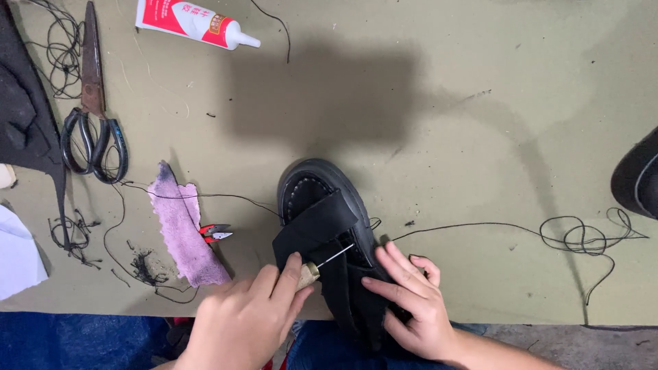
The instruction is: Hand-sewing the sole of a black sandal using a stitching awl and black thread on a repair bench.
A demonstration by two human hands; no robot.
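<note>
Two hands on one black shoe (322, 205), toe pointing away: left hand (247, 318) clamped on awl (322, 264), needle aimed right at the strap; right hand (411, 301) fingers spread, pressing the shoe's upper.

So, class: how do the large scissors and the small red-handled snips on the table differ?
The scissors are far larger than the snips. The scissors have dark handles and rusty blades; the snips have red handles. The scissors lie pointing up the table, the snips sideways beside the purple cloth. Both lie untouched.

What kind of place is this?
Probably a shoe repair or shoemaking bench. The hands stitch a black shoe with an awl and black thread, and old scissors lie nearby.
</note>
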